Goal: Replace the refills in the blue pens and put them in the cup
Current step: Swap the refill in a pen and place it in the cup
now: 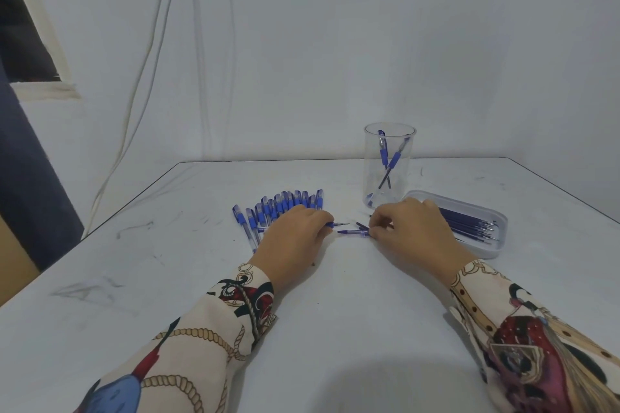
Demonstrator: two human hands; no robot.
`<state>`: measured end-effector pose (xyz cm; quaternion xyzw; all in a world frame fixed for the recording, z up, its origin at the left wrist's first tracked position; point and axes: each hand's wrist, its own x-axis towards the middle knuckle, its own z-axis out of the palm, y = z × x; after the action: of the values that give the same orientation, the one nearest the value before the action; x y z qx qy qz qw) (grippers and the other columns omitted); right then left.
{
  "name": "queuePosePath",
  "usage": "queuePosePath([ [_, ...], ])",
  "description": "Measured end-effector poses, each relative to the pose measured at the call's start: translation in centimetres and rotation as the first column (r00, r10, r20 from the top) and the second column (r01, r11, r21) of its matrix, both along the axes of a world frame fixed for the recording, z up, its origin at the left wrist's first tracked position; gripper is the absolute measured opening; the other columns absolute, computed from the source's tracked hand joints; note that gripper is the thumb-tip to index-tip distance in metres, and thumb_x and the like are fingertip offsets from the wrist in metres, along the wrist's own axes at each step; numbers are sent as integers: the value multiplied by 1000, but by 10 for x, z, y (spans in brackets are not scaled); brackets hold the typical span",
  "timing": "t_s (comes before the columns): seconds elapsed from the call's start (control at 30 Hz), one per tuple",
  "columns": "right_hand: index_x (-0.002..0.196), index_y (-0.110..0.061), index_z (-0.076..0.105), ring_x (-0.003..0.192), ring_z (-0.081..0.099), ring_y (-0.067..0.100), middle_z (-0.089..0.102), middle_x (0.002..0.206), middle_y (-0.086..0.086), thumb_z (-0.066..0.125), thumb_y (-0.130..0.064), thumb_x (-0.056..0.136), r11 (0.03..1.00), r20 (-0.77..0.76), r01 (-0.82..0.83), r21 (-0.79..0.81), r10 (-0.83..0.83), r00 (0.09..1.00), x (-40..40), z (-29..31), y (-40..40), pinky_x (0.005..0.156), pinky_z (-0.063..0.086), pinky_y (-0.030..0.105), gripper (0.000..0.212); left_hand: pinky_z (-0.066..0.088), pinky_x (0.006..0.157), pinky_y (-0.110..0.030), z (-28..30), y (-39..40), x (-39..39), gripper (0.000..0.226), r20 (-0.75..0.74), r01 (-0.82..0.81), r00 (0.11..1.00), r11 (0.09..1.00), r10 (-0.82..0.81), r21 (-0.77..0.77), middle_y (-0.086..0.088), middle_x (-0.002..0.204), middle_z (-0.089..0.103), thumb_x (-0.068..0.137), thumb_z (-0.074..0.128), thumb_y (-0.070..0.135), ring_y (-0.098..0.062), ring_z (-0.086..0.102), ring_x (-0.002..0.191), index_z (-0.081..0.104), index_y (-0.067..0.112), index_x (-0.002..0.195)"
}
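Note:
Several blue pens (278,206) lie in a fanned row on the white table (201,245). My left hand (292,238) rests over the row's right end and grips a pen (337,225) whose metal tip pokes out to the right. My right hand (412,228) pinches the end of a blue pen cap (352,232) that lies on the table between the hands. A clear plastic cup (388,166) stands behind my right hand with two blue pens in it. A white tray (483,211) holds several dark blue refills (469,226).
The wall stands close behind the table, with white cables (134,111) hanging down it at the left. The tray lies near the table's right edge. Grey scuff marks (87,292) streak the table at the left.

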<state>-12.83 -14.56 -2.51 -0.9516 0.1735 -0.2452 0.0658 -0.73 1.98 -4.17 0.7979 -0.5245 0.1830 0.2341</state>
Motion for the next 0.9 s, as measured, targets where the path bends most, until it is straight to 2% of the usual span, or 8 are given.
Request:
queuePosePath([
  [0.07,86,-29,66,76,53,2,64,83,-15,62,-28,86,960,105,-54,274,26,994,-1,5,3,73,39,22,4,44,81,-31,0,0,-1,26,1,6,1000,1000,-6,-9,-1,100,66,98,42,23,-18,54,94,61,14,114],
  [0.13,82,-28,66,72,55,0,65,80,-12,68,-24,82,861,189,-108,497,14,982,-1,9,7,62,39,17,5,44,81,-30,1,0,-2,26,7,16,1000,1000,-16,-12,0,101,65,98,42,24,-18,53,94,61,14,113],
  [0.23,78,-29,67,70,62,2,69,75,-10,73,-23,79,747,241,-146,649,-20,970,1,8,11,60,40,16,8,43,80,-30,1,-2,-4,26,16,29,999,999,-29,-26,0,100,65,98,42,25,-17,52,93,61,15,113],
  [0.37,76,-30,69,79,67,5,72,78,-10,75,-21,77,668,265,-196,718,-2,964,2,7,13,72,46,18,12,42,77,-28,1,-4,-4,25,41,38,999,998,-36,-49,0,97,66,98,44,25,-17,53,91,61,15,112],
  [0.5,74,-30,70,79,68,8,72,76,-9,76,-20,76,645,259,-197,738,-1,966,2,6,14,74,49,20,12,45,74,-31,1,-4,-3,22,65,45,997,997,-40,-71,-3,92,66,96,48,23,-19,55,86,63,12,108],
  [0.67,74,-26,71,74,68,9,73,76,-6,76,-15,76,603,277,-214,769,-12,961,2,7,16,68,48,15,12,46,74,-33,0,-5,-3,21,79,55,996,995,-49,-84,-3,91,66,95,49,22,-20,55,86,63,12,108],
  [0.9,77,-21,72,70,68,9,74,75,-1,76,-11,75,521,307,-258,814,-9,952,3,5,16,66,51,11,11,48,65,-34,-1,-6,-2,17,109,72,992,991,-60,-111,-4,84,67,92,56,18,-22,58,77,65,10,103],
])
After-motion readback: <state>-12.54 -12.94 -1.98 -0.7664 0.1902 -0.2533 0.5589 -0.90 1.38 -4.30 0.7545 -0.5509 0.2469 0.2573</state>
